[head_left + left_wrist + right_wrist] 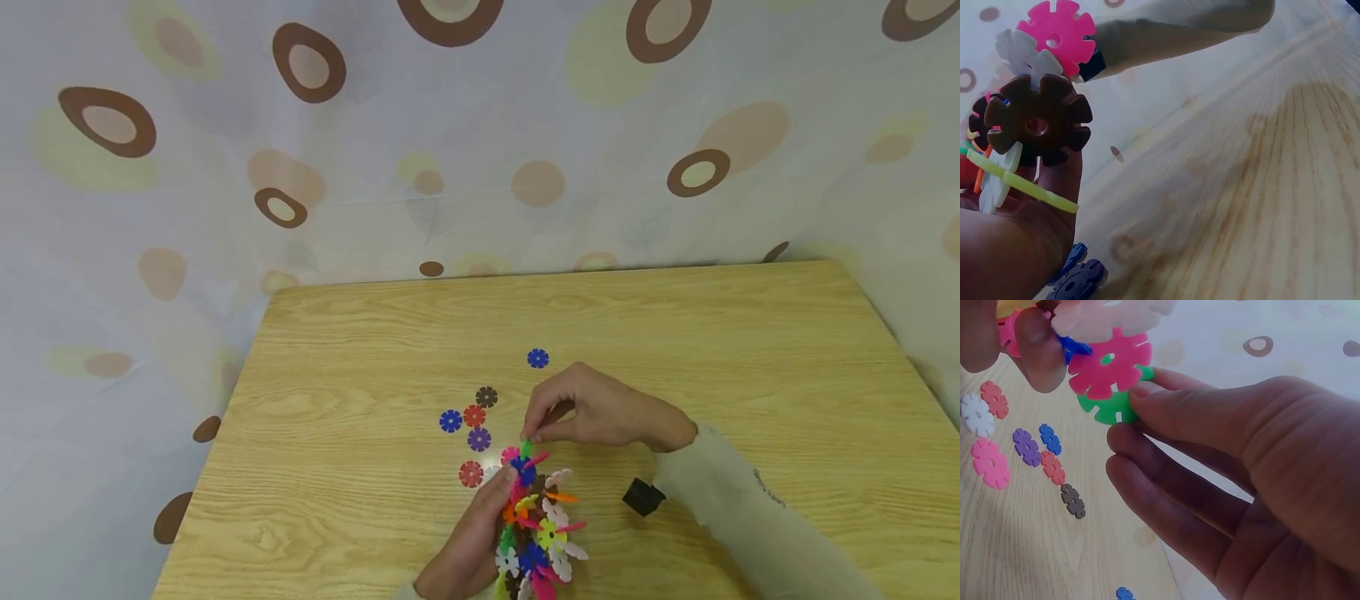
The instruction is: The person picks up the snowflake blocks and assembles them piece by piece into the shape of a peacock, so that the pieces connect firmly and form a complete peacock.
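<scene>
My left hand (474,537) grips a bristling cluster of interlocked, notched plastic discs (551,535) in many colours, low in the head view. In the left wrist view, a brown disc (1063,122), a pink disc (1075,31) and a yellow-green disc (1025,187) stick out of the cluster. Between thumb and fingertips, my right hand (600,410) pinches a green disc (1102,410) at the cluster's far end. That disc lies right against a pink disc (1110,365) of the cluster, which covers part of it in the right wrist view.
Loose notched discs lie on the wooden table (360,358) beyond and left of the cluster: a blue disc (537,358), a dark disc (486,397), a purple disc (479,439) and several others. A black block (643,497) shows by the right sleeve. A patterned curtain (480,200) hangs behind.
</scene>
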### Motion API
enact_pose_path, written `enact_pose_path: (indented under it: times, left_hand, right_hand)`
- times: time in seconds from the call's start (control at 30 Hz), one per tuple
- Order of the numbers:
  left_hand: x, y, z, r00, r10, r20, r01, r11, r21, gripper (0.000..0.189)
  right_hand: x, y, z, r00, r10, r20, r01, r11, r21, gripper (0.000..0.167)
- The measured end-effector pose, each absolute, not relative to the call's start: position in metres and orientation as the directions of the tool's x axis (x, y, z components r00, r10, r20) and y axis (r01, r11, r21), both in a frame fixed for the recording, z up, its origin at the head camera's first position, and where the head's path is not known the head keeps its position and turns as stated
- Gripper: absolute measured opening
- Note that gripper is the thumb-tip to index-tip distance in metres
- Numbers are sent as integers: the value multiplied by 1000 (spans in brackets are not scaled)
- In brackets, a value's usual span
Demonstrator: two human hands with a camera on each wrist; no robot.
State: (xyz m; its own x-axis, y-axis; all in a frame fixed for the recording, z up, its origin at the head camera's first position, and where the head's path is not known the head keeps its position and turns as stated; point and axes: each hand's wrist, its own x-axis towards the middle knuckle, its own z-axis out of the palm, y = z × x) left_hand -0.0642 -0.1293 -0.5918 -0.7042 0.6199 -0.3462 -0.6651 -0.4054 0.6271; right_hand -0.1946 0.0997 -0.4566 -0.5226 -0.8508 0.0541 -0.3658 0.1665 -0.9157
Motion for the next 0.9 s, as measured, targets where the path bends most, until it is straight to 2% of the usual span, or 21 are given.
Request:
enact_pose_path:
  times: [0.2, 0.43, 0.53, 0.63, 0.9]
  left_hand:
    - [-64, -124, -584, -702, 612, -365, -664, -376, 646, 84]
    - [-63, -122, -579, -722, 586, -368, -651, -393, 650, 81]
    - [-61, -121, -560, -760, 512, -401, -623, -397, 674, 83]
    - [-60, -118, -536, -802, 421, -424, -579, -374, 724, 79]
    - [-61, -110, -526, -839, 258, -479, -544, -418, 728, 89]
  right_hand:
    - [-193, 97, -455, -499, -865, 56, -376, 157, -913, 13]
    - [-193, 96, -456, -530, -846, 52, -371, 176, -912, 13]
    - [-194, 93, -459, -581, -813, 41, -341, 197, -919, 13]
    - [-194, 94, -464, -646, -762, 43, -299, 200, -933, 20]
    - [-177, 114, -468, -775, -631, 35, -235, 236, -943, 28]
